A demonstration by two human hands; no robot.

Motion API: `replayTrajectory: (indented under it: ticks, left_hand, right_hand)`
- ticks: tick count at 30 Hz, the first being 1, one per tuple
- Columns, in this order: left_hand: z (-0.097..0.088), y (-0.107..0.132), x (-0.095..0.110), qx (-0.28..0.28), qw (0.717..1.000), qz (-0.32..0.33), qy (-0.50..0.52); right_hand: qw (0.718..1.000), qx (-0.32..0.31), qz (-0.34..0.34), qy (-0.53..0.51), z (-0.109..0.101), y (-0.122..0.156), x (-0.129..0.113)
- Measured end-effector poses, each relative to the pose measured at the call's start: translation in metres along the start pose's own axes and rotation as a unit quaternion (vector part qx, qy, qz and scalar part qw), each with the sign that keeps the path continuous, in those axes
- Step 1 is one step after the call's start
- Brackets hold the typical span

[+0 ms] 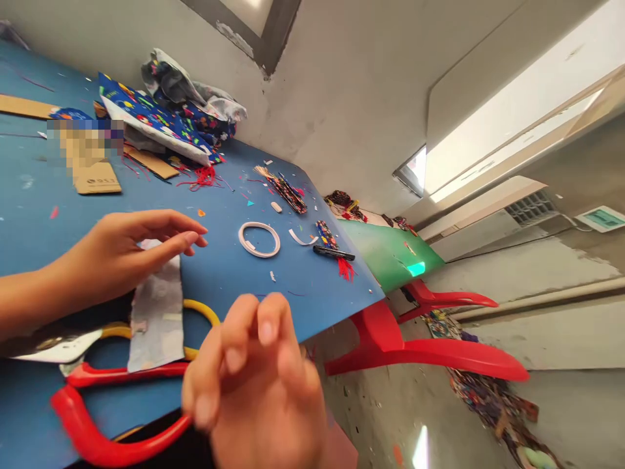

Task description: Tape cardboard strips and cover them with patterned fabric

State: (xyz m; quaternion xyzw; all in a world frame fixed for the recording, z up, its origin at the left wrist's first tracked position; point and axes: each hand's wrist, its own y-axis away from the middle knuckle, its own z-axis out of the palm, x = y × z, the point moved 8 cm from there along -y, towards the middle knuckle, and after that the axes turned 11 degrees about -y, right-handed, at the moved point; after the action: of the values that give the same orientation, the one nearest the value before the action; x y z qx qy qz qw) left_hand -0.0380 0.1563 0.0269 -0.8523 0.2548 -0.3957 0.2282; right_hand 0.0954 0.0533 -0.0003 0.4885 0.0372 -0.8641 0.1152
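My left hand (139, 244) reaches in over the table with its fingers stretched out. Under its thumb lies a narrow strip of pale grey fabric (159, 319); whether the hand presses on it cannot be made out. The strip crosses the yellow handle (202, 311) and one red handle (127, 373) of scissors, partly covering both. Lower left is a thicker red handle loop (92, 433). My right hand (258, 391), slightly blurred, is raised palm up at the table's front edge, fingers half curled and apart, nothing visible in it.
On the blue table (219, 280) are a white ring (259, 240), a black marker (334, 253), an eraser (276, 207), folded patterned cloth (156, 117) and cardboard pieces (97, 177). Red plastic chairs (430, 355) and a green table (385, 251) stand to the right.
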Motion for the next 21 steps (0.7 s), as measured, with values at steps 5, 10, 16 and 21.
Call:
replayTrajectory:
  ticks: [5,10,16,21]
  left_hand:
    - [-0.014,0.009,0.019,0.057,0.996,0.052,0.033]
    - [-0.014,0.013,0.030,0.061,0.990,0.089,0.094]
    - [-0.017,0.011,0.013,0.103,0.990,0.038,0.088]
    - [-0.017,0.009,0.010,0.106,0.991,0.033,0.074]
  right_hand:
    - [0.965,-0.111,0.097,-0.217,0.014,-0.059,0.002]
    - [0.960,-0.101,0.169,-0.201,0.010,-0.079,0.015]
    - [0.962,-0.086,0.193,-0.173,0.009,-0.098,0.023]
    - [0.960,-0.103,0.198,-0.169,0.003,-0.106,0.031]
